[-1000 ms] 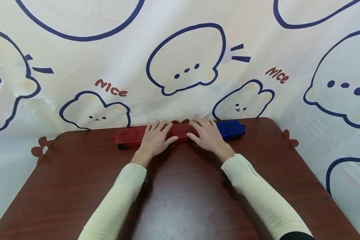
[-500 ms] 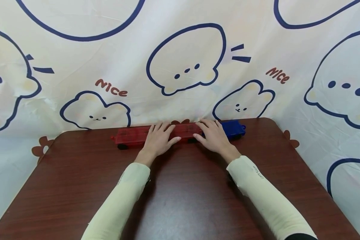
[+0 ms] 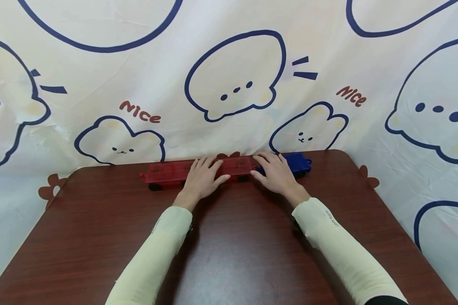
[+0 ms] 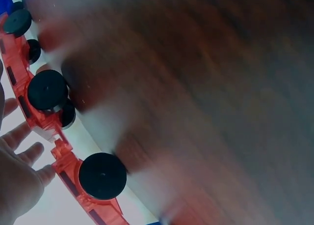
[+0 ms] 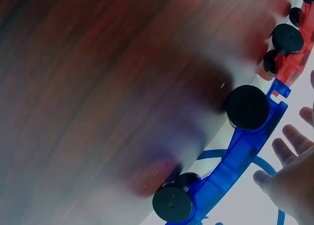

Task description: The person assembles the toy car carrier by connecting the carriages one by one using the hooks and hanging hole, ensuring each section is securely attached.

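The right hand point(image 3: 277, 173) has slid right, baring the end of the right red car point(image 3: 236, 166), and lies over the blue car point(image 3: 299, 162); the left hand point(image 3: 202, 177) has shifted slightly right, near the joint with the left red car point(image 3: 166, 173). Both hands' fingers are spread. The cars line the tabletop's point(image 3: 229, 254) far edge.

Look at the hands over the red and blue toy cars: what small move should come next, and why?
Perhaps the right hand should pinch the blue car and tug gently, to test whether it is hooked on. The blue car's end reaches the neighbouring red car, but whether they are latched is hard to tell, and the right hand is spread, not gripping.
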